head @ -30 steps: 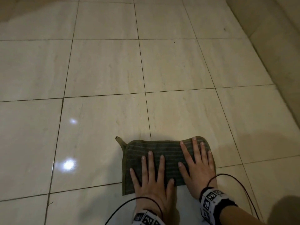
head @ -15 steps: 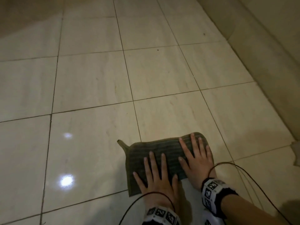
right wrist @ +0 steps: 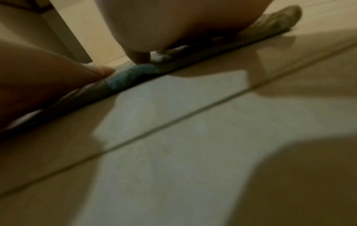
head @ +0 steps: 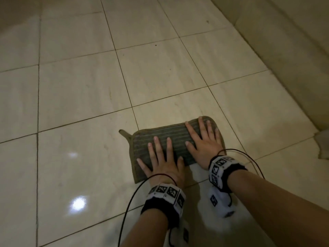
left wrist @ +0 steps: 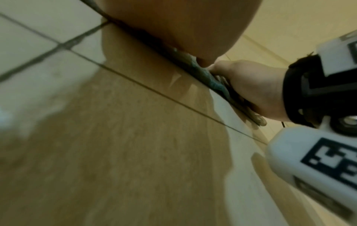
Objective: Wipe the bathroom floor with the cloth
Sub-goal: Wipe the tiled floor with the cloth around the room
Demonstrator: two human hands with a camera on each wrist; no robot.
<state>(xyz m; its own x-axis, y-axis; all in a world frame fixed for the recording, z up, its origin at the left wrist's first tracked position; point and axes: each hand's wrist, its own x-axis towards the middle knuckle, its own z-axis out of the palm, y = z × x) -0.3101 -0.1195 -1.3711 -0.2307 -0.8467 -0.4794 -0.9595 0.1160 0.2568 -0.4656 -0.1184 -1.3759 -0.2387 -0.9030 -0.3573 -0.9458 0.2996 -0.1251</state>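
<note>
Both palms are down flat on the cloth, fingers straight and spread: the left hand covers its near edge, the right hand its far right corner. Nothing is pinched or gripped; it's pure pressing. The cloth lies spread on the floor, straddling a grout line, near the low wall on the right.

It looks soft, thin and light, a ribbed weave with a small loop tab sticking out at the far left corner. It would likely bunch if pushed from one edge, so wide flat palms suit it. The glossy tiles throw back lamp glints, so expect it to slide easily. Another pale rag sits at the right edge, by the wall's foot.
</note>
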